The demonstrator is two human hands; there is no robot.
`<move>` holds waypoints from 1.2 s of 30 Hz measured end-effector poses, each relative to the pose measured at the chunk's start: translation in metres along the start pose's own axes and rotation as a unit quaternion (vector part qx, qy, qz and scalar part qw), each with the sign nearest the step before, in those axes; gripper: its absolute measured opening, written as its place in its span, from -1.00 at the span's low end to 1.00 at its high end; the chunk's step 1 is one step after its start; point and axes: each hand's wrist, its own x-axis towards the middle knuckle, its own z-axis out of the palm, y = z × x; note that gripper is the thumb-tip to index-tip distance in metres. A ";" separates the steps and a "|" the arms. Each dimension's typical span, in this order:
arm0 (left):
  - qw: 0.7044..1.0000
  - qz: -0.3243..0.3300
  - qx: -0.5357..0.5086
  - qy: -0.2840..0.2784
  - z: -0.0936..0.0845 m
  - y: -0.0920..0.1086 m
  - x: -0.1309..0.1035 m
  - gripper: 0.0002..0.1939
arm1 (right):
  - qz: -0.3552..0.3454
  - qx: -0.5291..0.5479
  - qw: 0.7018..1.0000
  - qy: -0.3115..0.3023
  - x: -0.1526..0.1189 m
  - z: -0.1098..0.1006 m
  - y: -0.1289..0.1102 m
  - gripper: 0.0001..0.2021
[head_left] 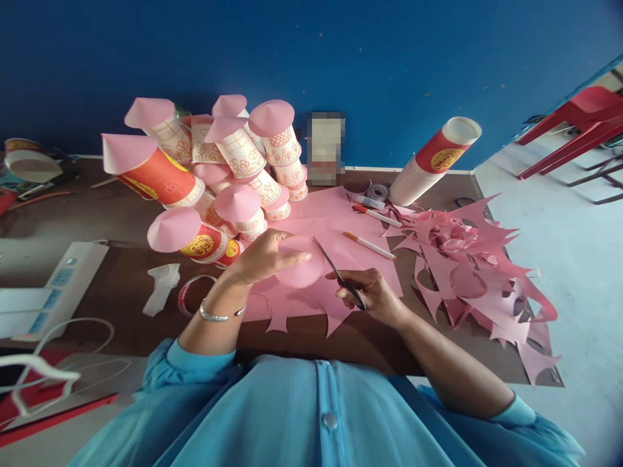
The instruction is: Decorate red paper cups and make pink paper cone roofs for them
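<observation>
My left hand (pixel 267 259) grips the left side of a round pink paper disc (pixel 302 275), its thumb lying across the top. In my right hand (pixel 372 295) is a pair of scissors (pixel 335 269), the blades pointing up and left at the disc's upper right edge. Whether the blades are apart I cannot make out. Beneath both hands lie pink paper sheets (pixel 341 237) with cut, jagged edges along the front. Two marker pens rest on or beside the sheets: one with an orange end (pixel 370 246) and one with a red end (pixel 377 215).
Several paper-cup towers with pink cones (pixel 238 202) crowd the left back. A tall cup stack (pixel 433 162) leans near the blue wall. Pink scraps (pixel 477 272) pile up at the right. A tape roll (pixel 195 293), crumpled tissue (pixel 162 288) and white power strip (pixel 58 282) lie at left.
</observation>
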 end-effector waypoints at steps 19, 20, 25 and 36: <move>0.998 -0.032 -0.026 0.049 -0.005 -0.001 -0.002 -0.66 | 0.005 0.001 1.000 -0.001 -0.001 -0.001 0.001 -0.31; 0.998 -0.029 -0.022 0.053 -0.005 -0.001 -0.002 -0.66 | 0.005 0.000 1.000 0.000 -0.001 -0.001 0.001 -0.31; 0.998 -0.028 -0.018 0.049 -0.006 -0.001 -0.002 -0.64 | 0.006 -0.002 1.000 -0.002 -0.002 -0.001 0.001 -0.29; 0.996 -0.039 -0.049 0.061 -0.003 0.004 -0.003 -0.64 | -0.004 0.006 1.000 -0.003 -0.003 0.000 0.000 -0.34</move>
